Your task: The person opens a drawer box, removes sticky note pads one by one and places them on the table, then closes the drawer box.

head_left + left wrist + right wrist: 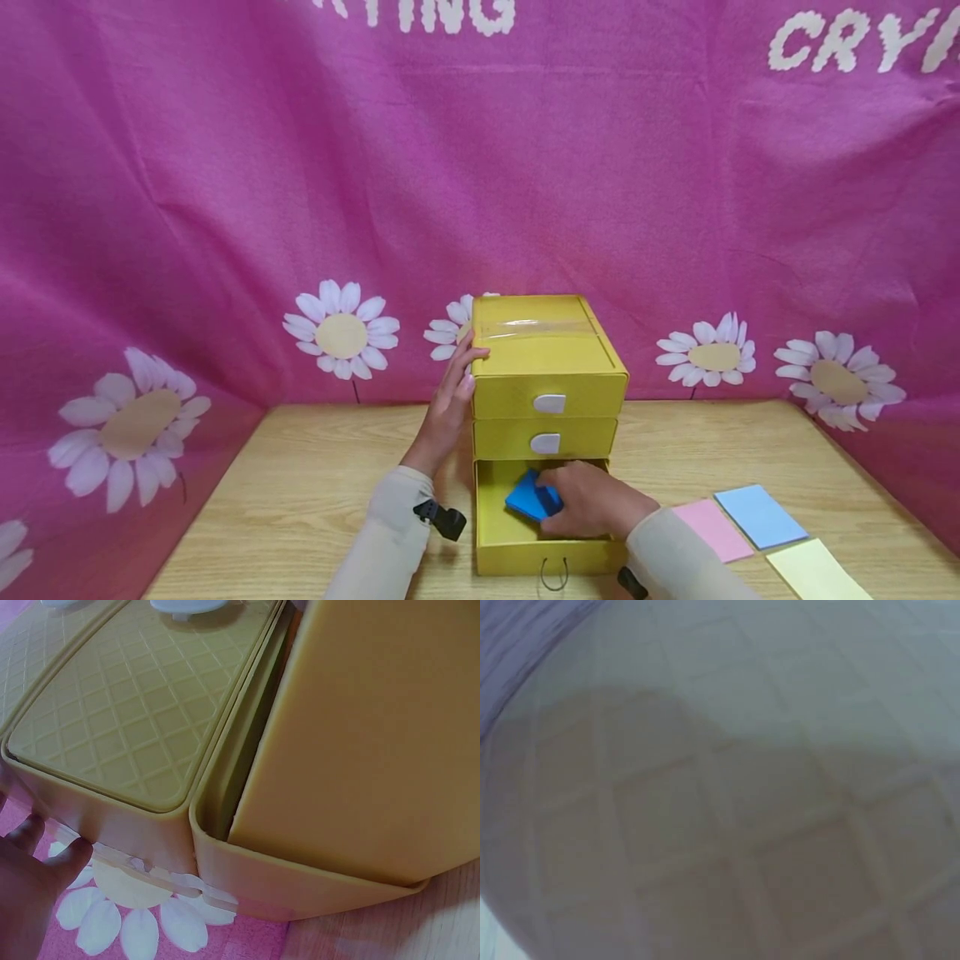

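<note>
A yellow drawer unit [540, 350] stands on the table with its bottom drawer [495, 557] pulled out. Inside that drawer my right hand [592, 500] pinches a blue pad of paper, like sticky notes [527, 497], between thumb and fingers; part of the pad is hidden behind the hand. My left hand [444, 417] rests against the unit's left side, fingers extended toward its top edge. In the left wrist view, the left hand's fingertips [75, 855] touch the unit's side wall. The right wrist view holds only a blurred, cross-hatched drawer front [735, 825]; no fingers show there.
Pink [716, 529], light blue [761, 515] and pale yellow [816, 570] paper pads lie on the table right of the unit. The two upper drawers with white tabs [550, 404] are closed. A pink flowered cloth [525, 167] hangs behind.
</note>
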### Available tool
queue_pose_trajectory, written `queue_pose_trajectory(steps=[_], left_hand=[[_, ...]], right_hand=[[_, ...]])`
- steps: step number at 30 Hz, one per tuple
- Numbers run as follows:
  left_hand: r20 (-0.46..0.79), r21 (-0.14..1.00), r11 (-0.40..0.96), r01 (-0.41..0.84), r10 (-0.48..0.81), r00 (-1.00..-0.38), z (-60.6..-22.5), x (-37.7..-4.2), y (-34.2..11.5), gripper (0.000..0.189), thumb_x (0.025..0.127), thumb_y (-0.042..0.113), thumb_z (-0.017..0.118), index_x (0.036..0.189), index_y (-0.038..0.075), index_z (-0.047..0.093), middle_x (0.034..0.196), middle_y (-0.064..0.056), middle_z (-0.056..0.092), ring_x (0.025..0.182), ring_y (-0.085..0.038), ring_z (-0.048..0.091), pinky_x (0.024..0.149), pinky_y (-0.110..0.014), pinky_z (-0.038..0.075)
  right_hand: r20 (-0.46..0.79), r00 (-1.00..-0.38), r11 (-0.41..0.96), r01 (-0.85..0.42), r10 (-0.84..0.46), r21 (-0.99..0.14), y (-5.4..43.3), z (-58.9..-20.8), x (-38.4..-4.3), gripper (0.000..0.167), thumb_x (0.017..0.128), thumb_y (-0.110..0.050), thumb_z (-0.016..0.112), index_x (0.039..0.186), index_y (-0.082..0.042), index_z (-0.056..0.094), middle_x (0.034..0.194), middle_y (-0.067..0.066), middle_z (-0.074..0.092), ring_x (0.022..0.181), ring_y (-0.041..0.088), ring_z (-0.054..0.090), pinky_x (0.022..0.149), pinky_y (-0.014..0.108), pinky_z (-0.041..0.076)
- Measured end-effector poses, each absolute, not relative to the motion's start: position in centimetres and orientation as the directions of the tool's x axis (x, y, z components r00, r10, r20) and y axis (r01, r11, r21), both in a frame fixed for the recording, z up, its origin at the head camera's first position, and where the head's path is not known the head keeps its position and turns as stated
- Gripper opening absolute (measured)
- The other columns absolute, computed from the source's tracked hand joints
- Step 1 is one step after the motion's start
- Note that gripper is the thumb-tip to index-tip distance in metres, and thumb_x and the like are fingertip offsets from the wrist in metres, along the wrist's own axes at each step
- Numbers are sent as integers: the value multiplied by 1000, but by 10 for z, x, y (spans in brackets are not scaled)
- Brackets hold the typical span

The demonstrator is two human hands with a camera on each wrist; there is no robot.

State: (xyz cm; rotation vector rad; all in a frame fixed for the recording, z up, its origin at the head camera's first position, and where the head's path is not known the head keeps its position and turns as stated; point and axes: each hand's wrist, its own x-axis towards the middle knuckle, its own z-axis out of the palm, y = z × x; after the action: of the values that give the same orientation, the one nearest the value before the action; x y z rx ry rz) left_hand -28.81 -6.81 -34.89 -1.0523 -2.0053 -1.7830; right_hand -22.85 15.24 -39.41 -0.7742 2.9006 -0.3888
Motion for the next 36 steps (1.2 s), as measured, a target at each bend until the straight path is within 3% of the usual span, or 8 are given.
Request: queue_pose_trajectory(steps=[16, 23, 32, 36], left_hand=[[632, 744, -16, 668, 340, -696, -349, -288, -69, 40, 100, 12, 32, 139, 2, 40, 160, -16, 10, 147, -31, 9, 112, -59, 14], [623, 752, -17, 659, 345, -702, -349, -289, -69, 40, 101, 12, 32, 139, 2, 39, 161, -15, 9, 147, -29, 8, 112, -60, 13], [619, 757, -24, 653, 347, -705, -347, -288, -68, 41, 101, 13, 31, 139, 2, 39, 161, -13, 9, 147, -28, 7, 113, -59, 12], [617, 759, -26, 651, 348, -706, -346, -288, -68, 41, 101, 14, 31, 139, 1, 39, 161, -14, 9, 147, -28, 8, 113, -58, 12]], right_hand=[[-3, -897, 850, -418, -442, -322, 155, -380, -216, 46, 72, -40, 72, 111, -15, 68, 87, -6, 63, 72, 11, 51, 63, 30, 44], [28, -907, 844, -403, -421, -354, 158, -373, -208, 47, 73, -40, 74, 112, -16, 67, 92, -4, 65, 75, 13, 51, 65, 33, 46], [166, -890, 849, -455, -424, -268, 166, -369, -203, 44, 72, -42, 73, 109, -19, 67, 87, -8, 65, 71, 10, 49, 60, 28, 42], [204, -884, 854, -462, -420, -239, 167, -368, -201, 43, 72, -42, 74, 108, -19, 68, 92, -4, 67, 74, 10, 50, 63, 28, 43]])
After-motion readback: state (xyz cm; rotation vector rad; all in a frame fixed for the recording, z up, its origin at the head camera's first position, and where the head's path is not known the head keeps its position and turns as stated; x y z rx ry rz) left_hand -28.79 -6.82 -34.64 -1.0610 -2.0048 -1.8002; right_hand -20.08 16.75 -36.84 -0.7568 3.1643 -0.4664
